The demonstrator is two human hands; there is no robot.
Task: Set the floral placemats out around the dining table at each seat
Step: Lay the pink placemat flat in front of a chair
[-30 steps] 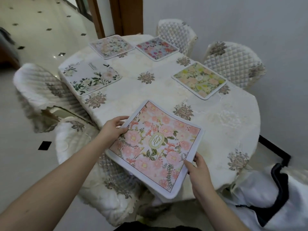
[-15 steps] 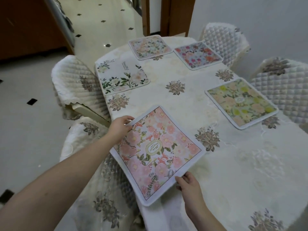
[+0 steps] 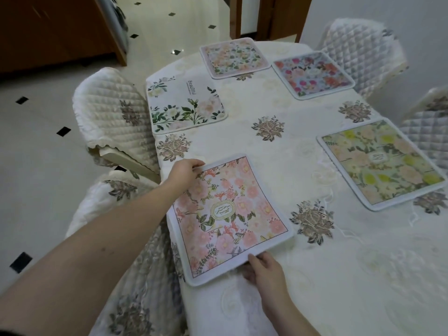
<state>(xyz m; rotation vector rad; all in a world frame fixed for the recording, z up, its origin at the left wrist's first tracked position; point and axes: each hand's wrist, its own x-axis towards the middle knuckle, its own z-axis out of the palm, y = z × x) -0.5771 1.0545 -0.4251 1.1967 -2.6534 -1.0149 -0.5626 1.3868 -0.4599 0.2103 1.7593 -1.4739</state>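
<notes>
Both hands pinch the pink placemat (image 3: 226, 215) by opposite corners, left hand (image 3: 185, 172) at far-left, right hand (image 3: 263, 269) at near-right, prob. to square it w/ the table (image 3: 363, 263) edge at this seat.

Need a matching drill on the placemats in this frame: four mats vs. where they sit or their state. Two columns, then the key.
Mats:
1. pink peach-flower mat
2. white mat with green leaves
3. yellow-green mat
4. blue mat with red flowers

Places or states:
A. far right, by a quilted chair
B. near edge, held by the left hand and the right hand
C. left side, printed word on it
D. right edge of the view

Pairs: 1-B, 2-C, 3-D, 4-A
</notes>
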